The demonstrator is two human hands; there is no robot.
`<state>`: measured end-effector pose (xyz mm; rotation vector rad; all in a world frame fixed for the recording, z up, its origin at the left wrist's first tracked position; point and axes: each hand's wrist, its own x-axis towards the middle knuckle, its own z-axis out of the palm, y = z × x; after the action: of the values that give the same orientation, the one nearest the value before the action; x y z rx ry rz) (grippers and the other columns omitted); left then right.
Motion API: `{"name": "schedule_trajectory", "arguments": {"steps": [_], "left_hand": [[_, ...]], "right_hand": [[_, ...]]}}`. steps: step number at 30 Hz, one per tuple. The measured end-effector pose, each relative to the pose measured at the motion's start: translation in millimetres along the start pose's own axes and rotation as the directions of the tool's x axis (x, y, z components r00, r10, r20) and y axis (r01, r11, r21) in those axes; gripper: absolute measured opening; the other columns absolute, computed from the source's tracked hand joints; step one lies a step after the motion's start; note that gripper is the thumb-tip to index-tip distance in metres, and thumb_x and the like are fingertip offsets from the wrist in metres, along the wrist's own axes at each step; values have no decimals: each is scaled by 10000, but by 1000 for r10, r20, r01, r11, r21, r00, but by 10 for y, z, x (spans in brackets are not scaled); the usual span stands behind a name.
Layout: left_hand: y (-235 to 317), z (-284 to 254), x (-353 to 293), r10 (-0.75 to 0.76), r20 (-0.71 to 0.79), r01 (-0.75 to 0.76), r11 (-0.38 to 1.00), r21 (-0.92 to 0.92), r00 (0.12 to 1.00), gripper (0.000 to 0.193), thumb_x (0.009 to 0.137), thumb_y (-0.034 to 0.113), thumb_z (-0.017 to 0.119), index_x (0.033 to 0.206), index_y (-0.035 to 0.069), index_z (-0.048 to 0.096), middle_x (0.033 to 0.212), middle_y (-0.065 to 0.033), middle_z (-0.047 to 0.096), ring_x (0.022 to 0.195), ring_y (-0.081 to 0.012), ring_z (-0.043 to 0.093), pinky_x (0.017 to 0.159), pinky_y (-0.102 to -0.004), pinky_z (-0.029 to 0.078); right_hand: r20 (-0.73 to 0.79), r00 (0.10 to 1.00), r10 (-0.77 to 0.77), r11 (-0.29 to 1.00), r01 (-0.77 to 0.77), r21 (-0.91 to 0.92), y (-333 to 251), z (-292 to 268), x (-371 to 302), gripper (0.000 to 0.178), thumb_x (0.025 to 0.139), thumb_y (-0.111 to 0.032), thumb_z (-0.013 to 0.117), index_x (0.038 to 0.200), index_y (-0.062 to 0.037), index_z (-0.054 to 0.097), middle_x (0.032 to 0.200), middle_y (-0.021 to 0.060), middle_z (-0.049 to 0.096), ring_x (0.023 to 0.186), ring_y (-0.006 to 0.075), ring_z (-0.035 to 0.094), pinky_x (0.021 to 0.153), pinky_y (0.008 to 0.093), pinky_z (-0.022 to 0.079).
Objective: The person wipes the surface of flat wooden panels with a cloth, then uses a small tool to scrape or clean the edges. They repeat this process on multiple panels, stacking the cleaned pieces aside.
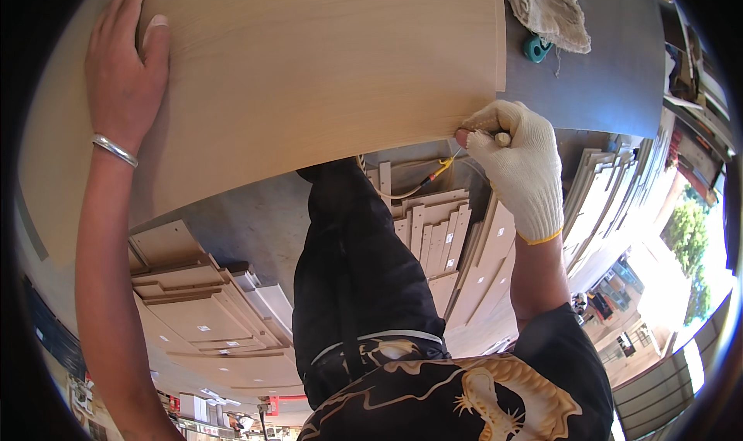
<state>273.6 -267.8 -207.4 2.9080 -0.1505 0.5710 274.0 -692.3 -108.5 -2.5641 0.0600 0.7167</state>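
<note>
A large tan wood-grain board (325,61) lies in front of me, its near edge curving across the view. My left hand (128,77), bare and with a silver bangle at the wrist, rests flat on the board's left part, fingers stretched and thumb apart. At the near right corner of the board is my right hand (515,158), in a white knitted glove with a fingertip bare. Its fingers are closed in a pinch by the board edge. A small pale round end shows among them; what it belongs to, I cannot make out.
Under the board is a grey tabletop (611,77), with a crumpled cloth (548,11) and a teal round tool (535,49) at the far right. Below, a yellow-tipped air gun (441,168) hangs on a hose. Stacked panels stand at left (209,309) and right (433,228).
</note>
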Motion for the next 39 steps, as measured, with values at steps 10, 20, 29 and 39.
{"name": "schedule_trajectory", "arguments": {"steps": [10, 20, 29, 39], "left_hand": [[92, -14, 30, 1, -15, 0, 999, 42, 1000, 543, 1066, 237, 568, 1585, 79, 537, 1633, -149, 538, 1492, -348, 506, 1252, -445, 379], [358, -282, 149, -119, 226, 137, 989, -63, 967, 756, 958, 247, 569, 1546, -193, 389, 1631, -421, 372, 1549, -556, 327, 1324, -599, 184], [336, -170, 29, -153, 100, 139, 980, 139, 983, 640, 912, 53, 559, 1539, -61, 495, 1622, -263, 478, 1524, -449, 415, 1303, -520, 283], [298, -137, 8, -105, 28, 102, 990, 94, 994, 638, 905, 91, 566, 1517, -78, 507, 1599, -285, 493, 1512, -458, 430, 1298, -530, 290]], "right_hand": [[-28, 998, -49, 999, 49, 7, -44, 45, 12, 148, 815, -90, 855, 886, 11, 773, 799, 95, 670, 656, 146, 605, 606, 302, 479], [-35, 970, -240, 953, 229, -197, -120, 116, 12, 159, 770, -71, 868, 855, 11, 762, 784, 113, 684, 711, 218, 627, 677, 346, 484], [3, 965, -263, 938, 257, -232, -210, 151, 5, 147, 789, -106, 865, 865, -25, 767, 811, 93, 720, 841, 262, 635, 806, 386, 497], [-13, 950, -313, 931, 304, -201, -339, 269, 2, 77, 799, -147, 818, 781, -81, 781, 761, 62, 748, 842, 293, 660, 872, 425, 466]]}}
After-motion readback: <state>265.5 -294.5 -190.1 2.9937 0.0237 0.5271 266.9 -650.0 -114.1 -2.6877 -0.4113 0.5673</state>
